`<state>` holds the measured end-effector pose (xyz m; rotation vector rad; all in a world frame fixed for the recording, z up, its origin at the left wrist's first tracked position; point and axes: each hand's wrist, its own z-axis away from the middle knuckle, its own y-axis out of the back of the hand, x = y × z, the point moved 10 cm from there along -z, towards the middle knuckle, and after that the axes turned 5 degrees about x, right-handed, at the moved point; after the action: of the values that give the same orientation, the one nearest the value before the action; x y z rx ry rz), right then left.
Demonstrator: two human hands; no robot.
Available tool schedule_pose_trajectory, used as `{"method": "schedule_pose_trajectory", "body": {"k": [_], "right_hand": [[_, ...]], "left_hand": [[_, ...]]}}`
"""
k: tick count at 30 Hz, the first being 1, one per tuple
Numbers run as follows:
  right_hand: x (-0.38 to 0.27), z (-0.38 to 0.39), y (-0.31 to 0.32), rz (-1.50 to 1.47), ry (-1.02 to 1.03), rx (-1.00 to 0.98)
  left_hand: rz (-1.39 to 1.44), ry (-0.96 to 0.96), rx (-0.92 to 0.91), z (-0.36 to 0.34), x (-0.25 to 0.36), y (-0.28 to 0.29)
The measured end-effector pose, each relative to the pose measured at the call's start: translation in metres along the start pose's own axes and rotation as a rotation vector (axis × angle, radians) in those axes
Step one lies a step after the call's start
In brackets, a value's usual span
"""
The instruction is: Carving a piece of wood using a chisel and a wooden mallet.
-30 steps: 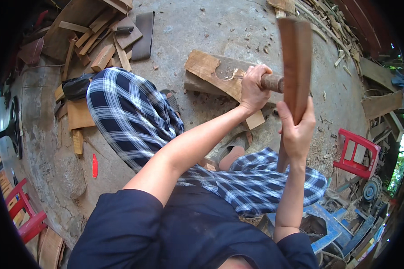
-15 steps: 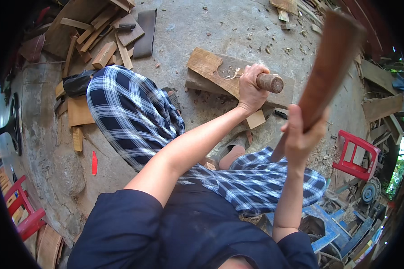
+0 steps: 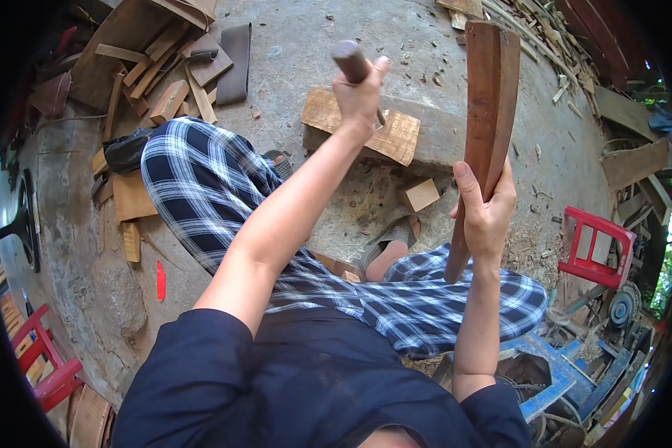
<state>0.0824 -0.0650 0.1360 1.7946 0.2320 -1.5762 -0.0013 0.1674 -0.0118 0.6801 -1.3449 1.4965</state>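
Has shifted the left grip [image 3: 360,103] and its chisel [image 3: 351,61] leftward since the earlier frame, and swung the wooden club [image 3: 491,97] leftward too, to nearly vertical in the frame. Clasps the chisel handle firmly in the left grip, upper centre, over the pale board [image 3: 399,136] on a greyish block [image 3: 442,142]; cannot tell whether with tip touching. Wraps the right grip [image 3: 489,216] around the club's narrower lower part, right of centre.
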Motion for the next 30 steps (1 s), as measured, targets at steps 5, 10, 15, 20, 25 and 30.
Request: {"method": "schedule_pose_trajectory", "body": {"k": [5,10,15,20,25,30], "right_hand": [[0.009,0.004,0.000,-0.023,-0.043,-0.001],[0.015,0.003,0.002,0.002,-0.049,0.007],[0.018,0.002,0.002,0.012,-0.071,0.016],[0.019,0.002,0.001,0.009,-0.061,0.017],[0.022,0.002,0.001,0.000,-0.081,0.012],[0.024,0.001,-0.001,-0.006,-0.100,0.008]], "left_hand": [[0.064,-0.039,0.067,-0.007,-0.002,0.013],[-0.040,-0.154,-0.129,0.002,0.018,-0.022],[-0.043,-0.203,-0.083,0.001,0.020,-0.023],[-0.013,-0.196,-0.037,0.001,0.009,-0.017],[-0.079,-0.216,0.008,0.008,0.008,-0.015],[-0.108,-0.302,0.073,0.017,0.010,-0.018]]}}
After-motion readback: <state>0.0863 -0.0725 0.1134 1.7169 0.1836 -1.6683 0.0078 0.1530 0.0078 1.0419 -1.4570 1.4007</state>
